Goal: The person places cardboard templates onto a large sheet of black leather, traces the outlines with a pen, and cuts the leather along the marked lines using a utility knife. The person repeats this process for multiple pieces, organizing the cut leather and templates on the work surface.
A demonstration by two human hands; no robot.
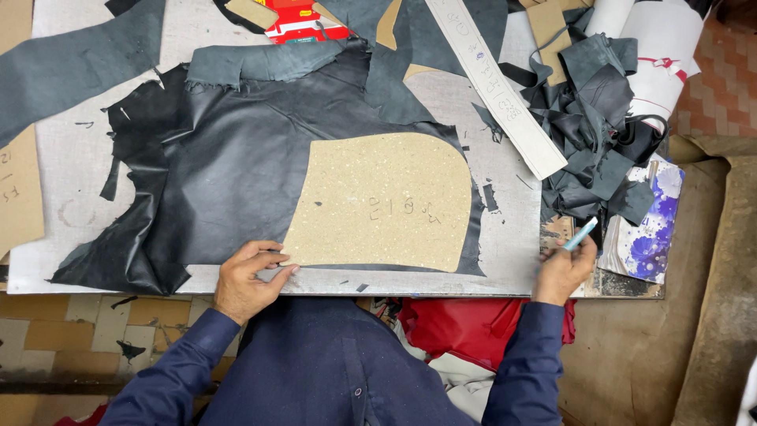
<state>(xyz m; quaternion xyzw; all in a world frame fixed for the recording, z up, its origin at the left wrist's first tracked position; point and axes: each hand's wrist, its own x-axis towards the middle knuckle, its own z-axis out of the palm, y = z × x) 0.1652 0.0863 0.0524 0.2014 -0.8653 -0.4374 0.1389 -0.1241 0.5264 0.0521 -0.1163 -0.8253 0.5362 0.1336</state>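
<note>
A tan cardboard pattern [382,201] with a rounded far right corner lies on a sheet of black leather [229,170] spread over the grey work board [509,260]. My left hand [248,278] rests at the board's near edge, fingers touching the pattern's near left corner and the leather. My right hand [561,272] is at the board's near right corner, closed around a light blue marking pen [580,234] that points up and to the right, off the leather.
A heap of dark leather scraps [587,118] fills the right of the board, beside a long white strip pattern [497,87]. White rolled material [658,55] and a purple-patterned paper [650,229] lie further right. Cardboard pieces [20,189] sit at left, a red box [303,20] at the far edge.
</note>
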